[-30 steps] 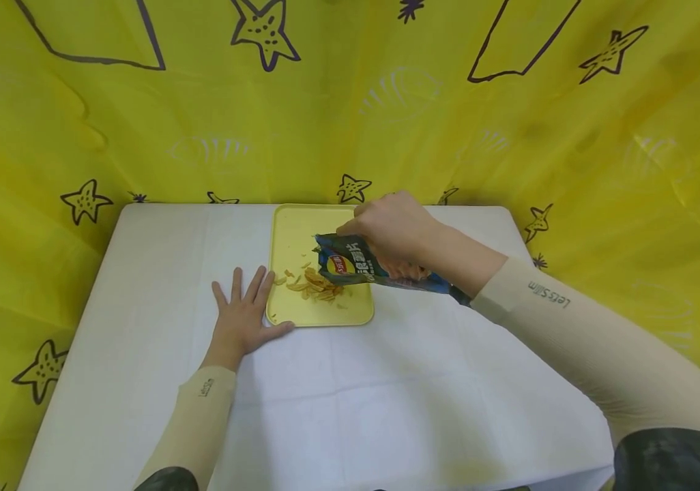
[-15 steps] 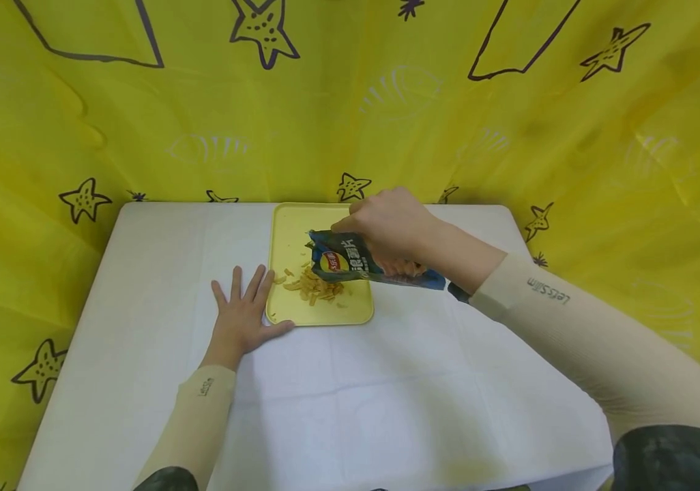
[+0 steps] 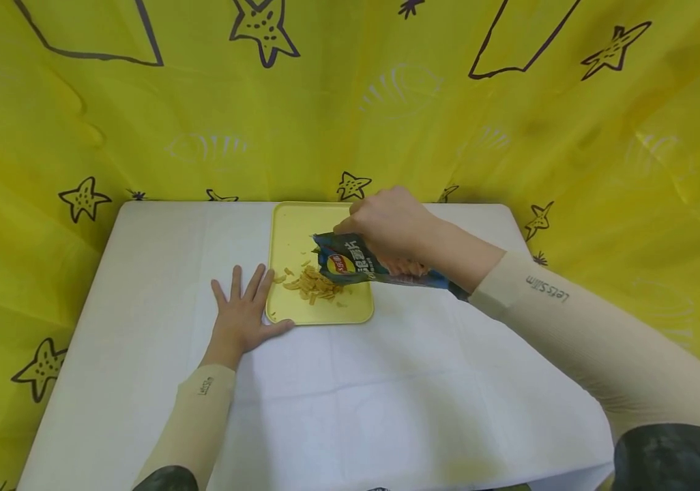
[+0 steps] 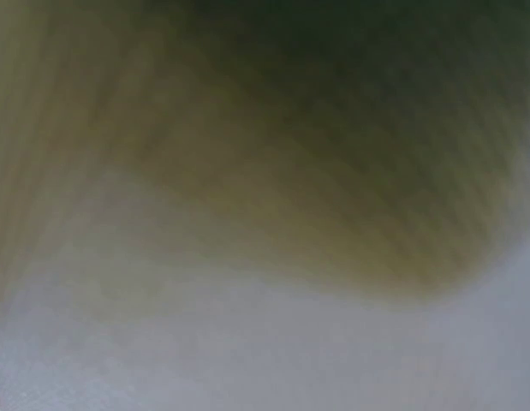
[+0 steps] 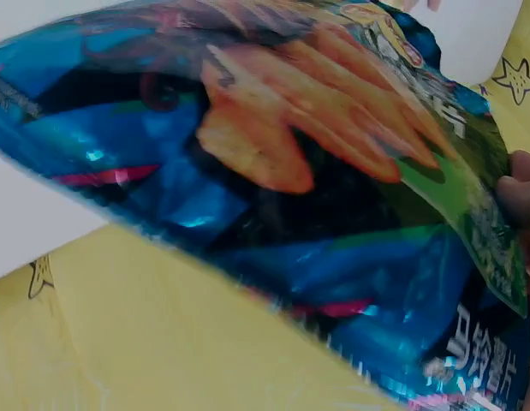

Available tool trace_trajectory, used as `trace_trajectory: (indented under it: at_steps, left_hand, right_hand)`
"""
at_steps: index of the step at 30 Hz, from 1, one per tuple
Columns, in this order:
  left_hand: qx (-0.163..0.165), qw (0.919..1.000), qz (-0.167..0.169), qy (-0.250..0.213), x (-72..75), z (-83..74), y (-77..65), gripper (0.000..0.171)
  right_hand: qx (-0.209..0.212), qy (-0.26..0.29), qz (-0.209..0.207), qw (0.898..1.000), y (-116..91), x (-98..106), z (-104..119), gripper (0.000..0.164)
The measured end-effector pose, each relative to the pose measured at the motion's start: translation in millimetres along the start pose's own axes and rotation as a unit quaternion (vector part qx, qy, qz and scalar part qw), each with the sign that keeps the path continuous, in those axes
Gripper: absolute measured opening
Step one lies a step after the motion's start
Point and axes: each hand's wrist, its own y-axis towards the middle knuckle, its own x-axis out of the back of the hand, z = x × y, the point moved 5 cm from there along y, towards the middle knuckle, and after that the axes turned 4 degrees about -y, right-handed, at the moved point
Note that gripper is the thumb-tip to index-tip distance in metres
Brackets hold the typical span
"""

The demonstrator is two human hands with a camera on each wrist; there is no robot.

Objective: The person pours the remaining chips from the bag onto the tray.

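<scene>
My right hand (image 3: 389,218) grips a dark blue bag of potato chips (image 3: 356,262) from above, its mouth tipped left over a yellow tray (image 3: 301,225). In the right wrist view the shiny chip bag (image 5: 273,171) fills most of the frame, with fingers (image 5: 523,188) at its right edge. A small heap of broken potato chips (image 3: 313,283) lies on the tray just below the bag's mouth. My left hand (image 3: 241,320) lies flat with fingers spread at the tray's left edge, the thumb along its near left corner. Only blurred sleeve and white cloth show in the left wrist view.
A white cloth (image 3: 338,395) covers the table, and the tray sits near its far edge. Behind and around hangs a yellow curtain (image 3: 301,123) printed with starfish. A few loose crumbs lie on the tray's left side.
The bag moved slightly left, then back a little to the right. More chips have fallen onto the heap beneath it. My left hand has stayed in place.
</scene>
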Motion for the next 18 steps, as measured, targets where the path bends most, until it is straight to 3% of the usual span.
trace_trajectory:
  at_steps: [10,18]
  left_hand:
    - [-0.005,1.0,0.002,0.001,-0.3,0.6,0.8,0.111]
    - [0.001,1.0,0.008,-0.001,-0.7,1.2,1.2,0.111]
  right_hand:
    - [0.023,-0.006,-0.016,1.0,2.3,3.4,2.7,0.051]
    - [0.018,-0.007,-0.017,1.0,5.0,2.1,3.7,0.049]
